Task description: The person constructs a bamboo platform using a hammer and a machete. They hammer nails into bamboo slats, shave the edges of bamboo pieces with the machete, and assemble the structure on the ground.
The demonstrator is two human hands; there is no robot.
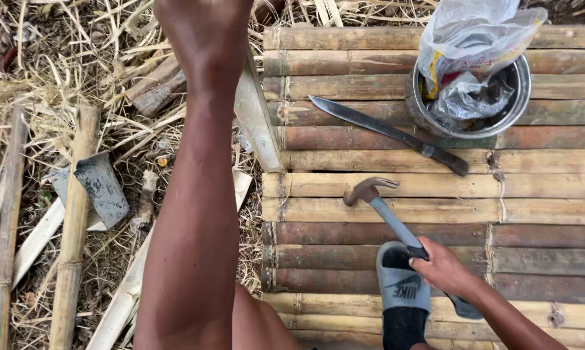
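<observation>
Right hand (pixel 443 267) has its fingers wrapped around the grey handle of the claw hammer (pixel 384 209), whose head rests on the bamboo platform (pixel 344 162), just above a grey sandal (pixel 402 288). Left arm reaches up out of frame, so I cannot tell what those fingers are doing. A long knife (pixel 386 133) lies beside the metal bowl (pixel 520 97) stuffed with plastic bags (pixel 464 45).

A bamboo platform (pixel 539 188) fills the right side, with straw-covered ground (pixel 59 71) to its left. On the platform, a metal bowl (pixel 520 97) sits at the far right, a plastic bag (pixel 470 45) in it. A long knife (pixel 386 133) lies just left of the bowl. Nearer the viewer lies a claw hammer (pixel 383 210) (the right hand (pixel 445 267) is on its handle), beside a slide sandal (pixel 402 291). The left arm (pixel 195 214) crosses the platform's left edge.
</observation>
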